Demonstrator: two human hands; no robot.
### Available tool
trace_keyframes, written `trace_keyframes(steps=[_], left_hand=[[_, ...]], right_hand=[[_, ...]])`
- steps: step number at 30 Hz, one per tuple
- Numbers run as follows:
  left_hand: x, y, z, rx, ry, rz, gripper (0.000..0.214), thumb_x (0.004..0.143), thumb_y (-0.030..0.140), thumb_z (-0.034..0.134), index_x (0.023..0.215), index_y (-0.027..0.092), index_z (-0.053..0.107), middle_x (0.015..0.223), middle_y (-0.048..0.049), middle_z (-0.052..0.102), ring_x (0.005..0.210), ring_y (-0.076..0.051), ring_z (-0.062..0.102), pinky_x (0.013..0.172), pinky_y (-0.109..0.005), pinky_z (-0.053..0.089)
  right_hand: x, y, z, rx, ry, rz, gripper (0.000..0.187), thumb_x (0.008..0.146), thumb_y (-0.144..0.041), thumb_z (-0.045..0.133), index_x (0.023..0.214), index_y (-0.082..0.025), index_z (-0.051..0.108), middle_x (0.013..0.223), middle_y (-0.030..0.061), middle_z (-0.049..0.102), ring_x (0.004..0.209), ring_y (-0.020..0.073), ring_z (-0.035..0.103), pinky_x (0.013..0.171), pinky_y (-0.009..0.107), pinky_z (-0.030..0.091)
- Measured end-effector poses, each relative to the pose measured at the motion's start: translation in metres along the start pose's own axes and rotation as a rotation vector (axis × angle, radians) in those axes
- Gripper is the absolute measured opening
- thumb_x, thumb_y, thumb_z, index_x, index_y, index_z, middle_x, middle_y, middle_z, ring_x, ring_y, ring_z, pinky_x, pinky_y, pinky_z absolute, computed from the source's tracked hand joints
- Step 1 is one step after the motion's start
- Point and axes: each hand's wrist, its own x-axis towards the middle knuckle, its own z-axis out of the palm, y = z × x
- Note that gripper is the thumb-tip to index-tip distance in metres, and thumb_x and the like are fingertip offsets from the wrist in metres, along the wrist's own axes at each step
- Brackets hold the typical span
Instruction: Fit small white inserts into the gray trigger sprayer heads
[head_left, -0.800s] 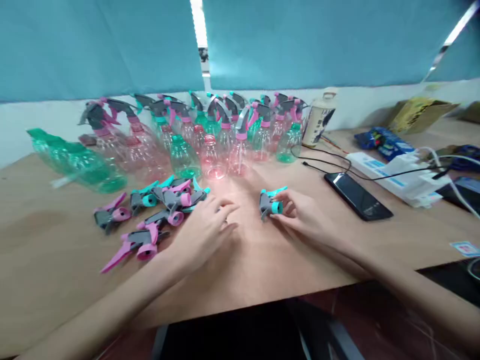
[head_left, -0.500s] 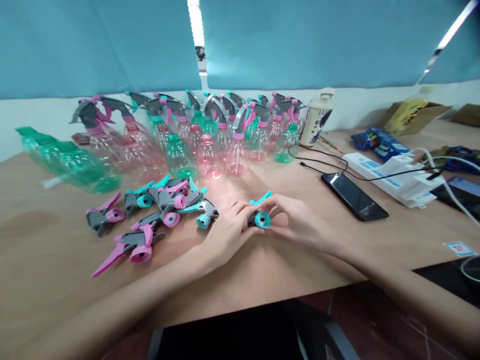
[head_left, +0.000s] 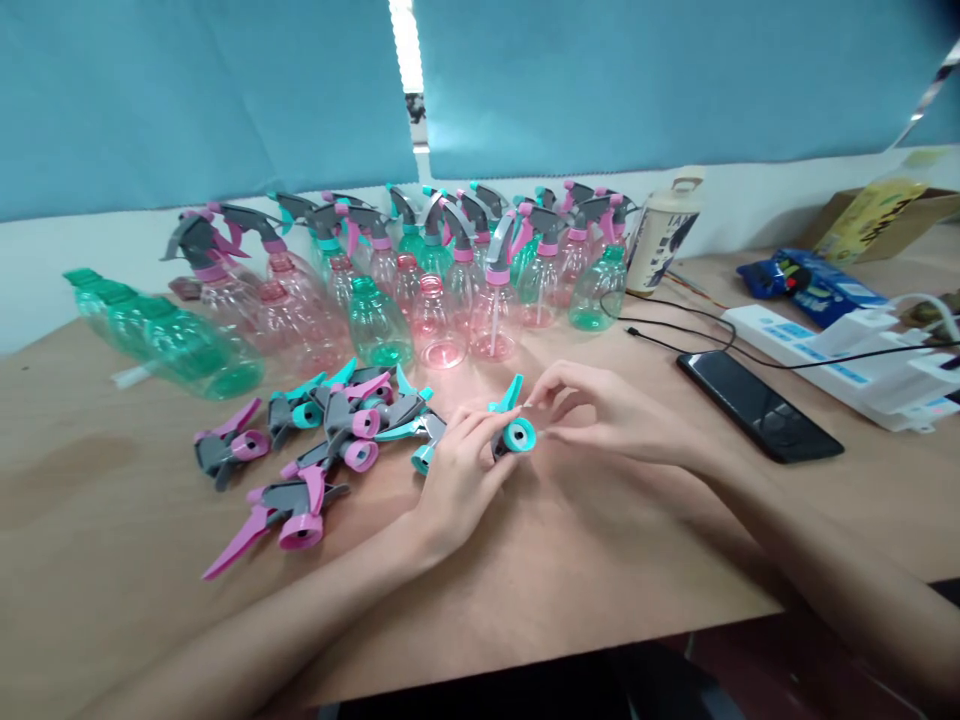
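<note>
My left hand is closed around a grey spray trigger head, whose teal collar faces me and whose teal lever points up. Just right of it is my right hand, its thumb and fingers curved and apart, with nothing visible between them. Its fingertips are close to the collar and the left fingertips; whether they touch is unclear. Left of my hands lies a pile of loose spray trigger heads, grey with pink or teal parts. One teal-collared head is partly hidden behind my left hand.
Pink and green bottles stand behind, many topped with trigger heads. Several green bottles are at the left. To the right are a black phone, a white power strip, cables and a cream bottle.
My right hand has drawn slightly off the trigger head's collar. The trigger head stays in my left hand, its lever now more upright. The view has shifted, so the scene sits differently.
</note>
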Motion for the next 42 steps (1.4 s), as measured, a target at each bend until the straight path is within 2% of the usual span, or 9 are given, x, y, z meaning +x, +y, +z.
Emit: trace_keyframes(steps=[3, 6, 11, 16, 20, 25, 32, 37, 42], left_hand=[[0.000, 0.001, 0.000, -0.016, -0.020, -0.045, 0.038, 0.078, 0.011, 0.069, 0.113, 0.018, 0.059, 0.100, -0.0046, 0.065, 0.097, -0.022, 0.054, 0.083, -0.036, 0.047], [0.000, 0.001, -0.001, -0.031, -0.027, -0.090, 0.035, 0.079, 0.013, 0.068, 0.113, 0.019, 0.059, 0.098, -0.0039, 0.064, 0.094, -0.021, 0.054, 0.081, -0.034, 0.047], [-0.001, 0.003, -0.001, -0.054, -0.033, -0.152, 0.030, 0.081, 0.017, 0.066, 0.110, 0.020, 0.058, 0.095, -0.0026, 0.062, 0.088, -0.019, 0.055, 0.076, -0.031, 0.047], [-0.001, 0.003, 0.000, -0.083, -0.037, -0.192, 0.028, 0.082, 0.016, 0.065, 0.109, 0.021, 0.059, 0.091, -0.0015, 0.061, 0.082, -0.017, 0.055, 0.072, -0.029, 0.046], [-0.002, 0.003, 0.000, -0.132, -0.021, -0.219, 0.029, 0.082, 0.013, 0.063, 0.110, 0.020, 0.059, 0.091, -0.0013, 0.061, 0.078, -0.015, 0.055, 0.068, -0.027, 0.046], [-0.002, 0.002, -0.002, -0.198, -0.048, -0.202, 0.028, 0.083, 0.013, 0.062, 0.111, 0.020, 0.060, 0.091, -0.0021, 0.061, 0.074, -0.014, 0.055, 0.066, -0.026, 0.047], [-0.002, 0.000, -0.002, -0.192, -0.054, -0.164, 0.035, 0.083, 0.011, 0.060, 0.116, 0.022, 0.058, 0.090, -0.0018, 0.061, 0.074, -0.015, 0.055, 0.065, -0.027, 0.047], [-0.002, 0.002, -0.002, -0.211, -0.076, -0.170, 0.038, 0.082, 0.007, 0.060, 0.116, 0.022, 0.058, 0.094, -0.0017, 0.061, 0.076, -0.015, 0.054, 0.066, -0.026, 0.046], [-0.001, 0.002, -0.001, -0.238, -0.097, -0.129, 0.032, 0.083, 0.011, 0.062, 0.113, 0.021, 0.059, 0.099, -0.0023, 0.062, 0.081, -0.016, 0.053, 0.069, -0.027, 0.047]], right_hand=[[-0.005, -0.001, 0.004, -0.092, 0.054, -0.002, 0.013, 0.082, -0.030, 0.064, 0.087, -0.018, 0.063, 0.084, 0.0019, 0.064, 0.071, 0.0122, 0.059, 0.062, 0.025, 0.048], [-0.013, -0.001, 0.017, -0.263, 0.100, 0.002, 0.015, 0.085, -0.031, 0.061, 0.091, -0.019, 0.067, 0.071, -0.0012, 0.062, 0.059, 0.0100, 0.053, 0.055, 0.023, 0.041], [-0.019, -0.003, 0.032, -0.418, 0.113, 0.046, 0.020, 0.089, -0.030, 0.054, 0.100, -0.021, 0.069, 0.077, -0.0009, 0.069, 0.058, 0.0101, 0.054, 0.057, 0.024, 0.039], [-0.020, -0.007, 0.035, -0.287, 0.079, 0.184, 0.025, 0.091, -0.031, 0.050, 0.106, -0.023, 0.068, 0.065, -0.0032, 0.067, 0.050, 0.0094, 0.053, 0.053, 0.023, 0.038], [-0.018, -0.005, 0.039, -0.092, 0.064, 0.239, 0.029, 0.092, -0.032, 0.048, 0.111, -0.018, 0.065, 0.060, -0.0026, 0.063, 0.045, 0.0081, 0.049, 0.050, 0.022, 0.039], [-0.016, 0.003, 0.041, 0.002, 0.105, 0.167, 0.029, 0.086, -0.038, 0.058, 0.106, -0.017, 0.064, 0.056, -0.0042, 0.055, 0.047, 0.0082, 0.045, 0.046, 0.020, 0.036], [-0.016, 0.008, 0.037, -0.070, 0.106, 0.045, 0.025, 0.083, -0.034, 0.064, 0.102, -0.019, 0.060, 0.055, -0.0080, 0.043, 0.048, 0.0080, 0.042, 0.047, 0.020, 0.034], [-0.016, 0.007, 0.035, -0.069, 0.117, 0.029, 0.024, 0.082, -0.032, 0.065, 0.099, -0.018, 0.055, 0.056, -0.0088, 0.041, 0.047, 0.0073, 0.041, 0.046, 0.019, 0.033], [-0.015, 0.007, 0.035, -0.024, 0.035, 0.052, 0.024, 0.083, -0.033, 0.062, 0.101, -0.018, 0.054, 0.055, -0.0093, 0.041, 0.047, 0.0072, 0.039, 0.045, 0.019, 0.031]])
